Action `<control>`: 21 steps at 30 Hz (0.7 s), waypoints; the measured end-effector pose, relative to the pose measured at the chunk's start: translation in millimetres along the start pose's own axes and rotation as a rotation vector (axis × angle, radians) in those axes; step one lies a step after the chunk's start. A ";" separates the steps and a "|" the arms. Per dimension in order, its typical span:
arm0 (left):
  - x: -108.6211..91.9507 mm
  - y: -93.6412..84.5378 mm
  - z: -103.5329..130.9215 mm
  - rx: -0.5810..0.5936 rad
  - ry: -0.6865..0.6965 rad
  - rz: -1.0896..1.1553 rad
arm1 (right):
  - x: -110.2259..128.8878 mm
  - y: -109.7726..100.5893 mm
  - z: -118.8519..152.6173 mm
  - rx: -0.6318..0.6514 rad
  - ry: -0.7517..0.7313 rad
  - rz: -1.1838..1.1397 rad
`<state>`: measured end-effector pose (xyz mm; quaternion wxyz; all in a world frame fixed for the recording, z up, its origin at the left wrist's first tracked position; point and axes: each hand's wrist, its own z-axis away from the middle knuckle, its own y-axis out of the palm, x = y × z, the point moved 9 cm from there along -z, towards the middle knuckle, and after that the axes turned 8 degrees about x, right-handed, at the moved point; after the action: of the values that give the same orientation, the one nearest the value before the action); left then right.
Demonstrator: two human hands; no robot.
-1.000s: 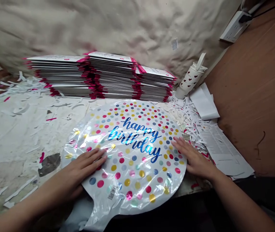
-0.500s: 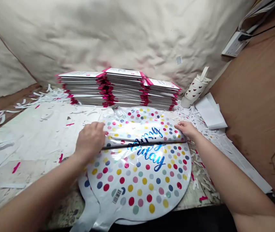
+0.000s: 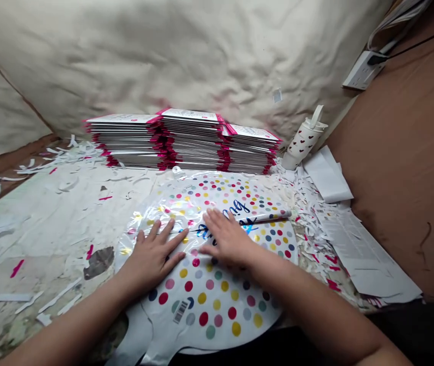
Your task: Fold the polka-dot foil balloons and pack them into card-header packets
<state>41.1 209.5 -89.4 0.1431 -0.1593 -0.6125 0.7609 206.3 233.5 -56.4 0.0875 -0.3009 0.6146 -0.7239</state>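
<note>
A flat foil balloon (image 3: 217, 305) with coloured dots and blue lettering lies before me, its tail towards my body. A second flat balloon shows under it at the lower left. Across the middle of the top balloon runs a fold. My left hand (image 3: 154, 256) lies on the left part of the fold, fingers spread. Near the centre, my right hand (image 3: 226, 239) rests flat on the fold and covers part of the lettering. Both hands are open and grip nothing.
Stacks of flat white packets with pink edges (image 3: 190, 142) stand along the back. To their right is a white tumbler with hearts (image 3: 303, 142). Paper sheets (image 3: 365, 249) and shreds lie at the right. A power socket (image 3: 364, 71) hangs on the right wall.
Both hands have let go of the fold's edges and come inward. They now lie flat on the balloon, and the fold is pressed lower, mostly at its left part.
</note>
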 end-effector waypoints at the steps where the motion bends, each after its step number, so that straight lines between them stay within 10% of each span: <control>1: 1.1 0.0 0.7 -0.004 0.000 -0.001 | -3.6 9.4 10.4 0.037 0.026 0.000; 7: -12.8 -16.4 -10.2 0.033 -0.017 0.033 | -119.4 -22.1 113.1 -0.108 0.553 0.057; 10: -48.6 -30.7 -30.7 -0.020 -0.003 0.053 | -116.1 -19.7 122.3 -0.132 0.551 0.051; 15: -93.4 -5.2 -55.3 0.084 0.014 0.071 | -115.0 -8.9 101.3 -0.226 0.660 -0.052; 21: -94.8 5.8 -48.8 0.077 0.031 0.133 | -105.7 -70.0 72.3 -0.443 0.691 -0.257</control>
<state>147.4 212.4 -98.4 0.1077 -0.2056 -0.5685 0.7892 347.6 241.5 -20.5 -0.2812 -0.1266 0.7059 -0.6376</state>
